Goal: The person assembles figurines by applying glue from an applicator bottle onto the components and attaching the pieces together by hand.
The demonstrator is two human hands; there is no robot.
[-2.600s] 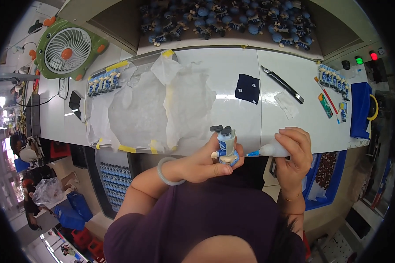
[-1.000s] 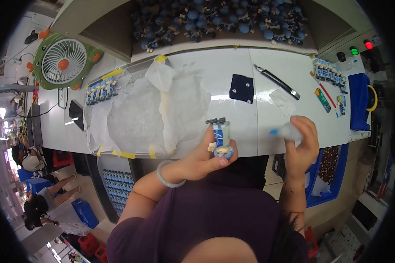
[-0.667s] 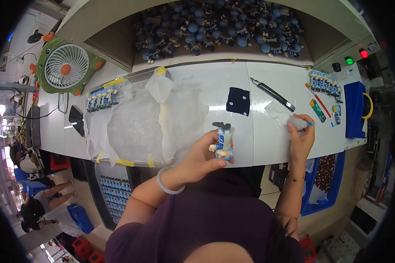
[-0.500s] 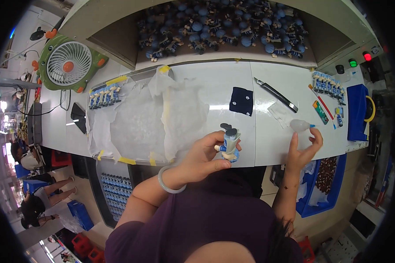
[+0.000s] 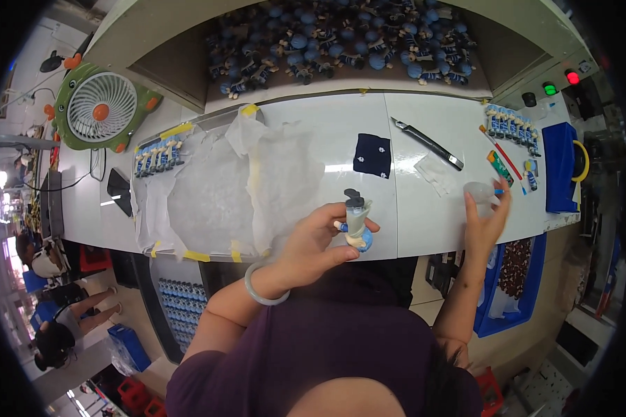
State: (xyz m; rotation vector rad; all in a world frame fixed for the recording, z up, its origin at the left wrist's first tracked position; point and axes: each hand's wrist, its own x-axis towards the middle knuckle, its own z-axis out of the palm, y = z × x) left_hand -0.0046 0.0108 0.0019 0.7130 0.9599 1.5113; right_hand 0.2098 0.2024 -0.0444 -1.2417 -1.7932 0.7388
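Observation:
My left hand (image 5: 323, 240) is closed round a small figurine (image 5: 357, 222), which it holds upside down. The figurine's black shoes point away from me, and its blue hair is nearest my body. At the right, my right hand (image 5: 485, 222) has its thumb and fingers about a translucent squeeze bottle (image 5: 477, 192) with a blue tip; the bottle is slightly blurred. A white tissue (image 5: 434, 174) lies just left of the bottle. Beyond my left hand is a dark navy cloth (image 5: 373, 156) with small white marks.
A utility knife (image 5: 428, 144), a red brush (image 5: 502, 154) and a green lighter (image 5: 499, 167) lie at right. Figurines line up (image 5: 511, 126) near a blue bin (image 5: 560, 167). A paper-lined tray (image 5: 209, 187) and a green fan (image 5: 103, 108) are at left. A shelf (image 5: 306, 89) heaped with figurines stands behind.
My right hand has shifted the squeeze bottle a little to the right, away from the tissue. The figurine in my left hand has turned slightly. The whole view has shifted a little.

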